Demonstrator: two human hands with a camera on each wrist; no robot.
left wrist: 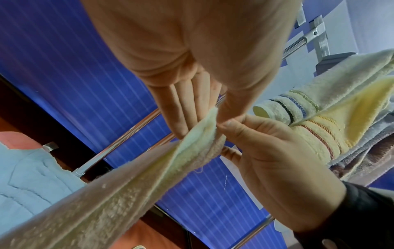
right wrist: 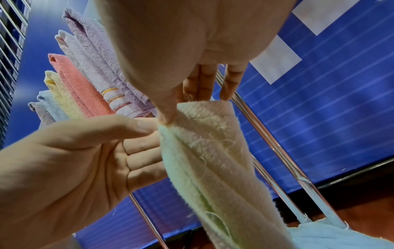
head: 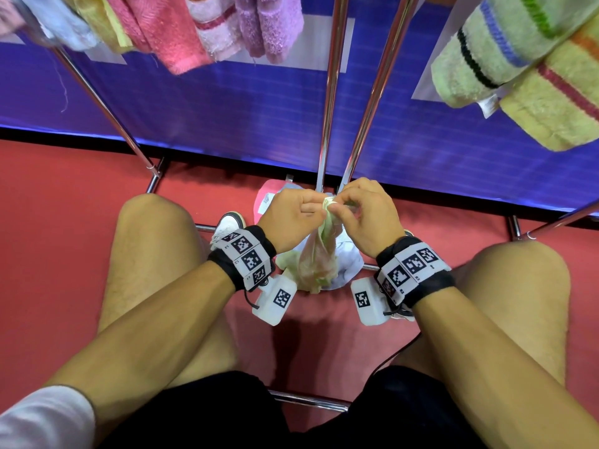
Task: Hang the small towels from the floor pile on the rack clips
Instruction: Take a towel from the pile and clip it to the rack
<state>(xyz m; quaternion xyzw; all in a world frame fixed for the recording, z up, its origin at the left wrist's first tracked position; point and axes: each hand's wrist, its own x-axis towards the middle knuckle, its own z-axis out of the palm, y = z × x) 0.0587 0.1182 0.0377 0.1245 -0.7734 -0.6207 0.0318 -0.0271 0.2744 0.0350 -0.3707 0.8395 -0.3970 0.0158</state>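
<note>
A pale green and cream small towel hangs from both hands above the floor pile, its lower end still on the heap. My left hand pinches the towel's top edge between thumb and fingers. Right beside it, my right hand pinches the same edge. In the left wrist view the towel runs down from the left hand, with the right hand holding its corner. The right wrist view shows my right hand and left hand on the towel. No rack clip is in view.
Chrome rack poles rise just behind the hands, against a blue panel. Several towels hang at the upper left and striped ones at the upper right. My bare knees flank the pile on the red floor.
</note>
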